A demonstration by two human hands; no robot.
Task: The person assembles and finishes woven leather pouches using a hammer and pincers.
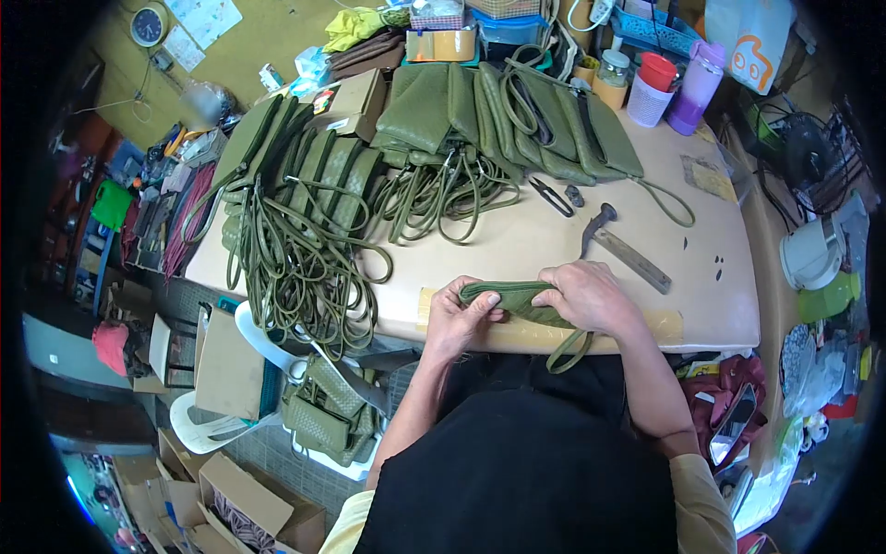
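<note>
An olive-green woven pouch (515,299) lies at the near edge of the beige table (517,245), its strap loop (568,351) hanging over the edge. My left hand (459,319) grips the pouch's left end. My right hand (591,295) presses down on its right part, fingers curled over it. Both hands are on the same pouch.
Piles of green pouches (498,115) and tangled green straps (305,268) cover the far and left table. Snips (552,196), a hammer (596,226) and a metal ruler (633,260) lie right of centre. Cups and a purple bottle (694,88) stand at the back. More pouches fill a white chair (323,415) at lower left.
</note>
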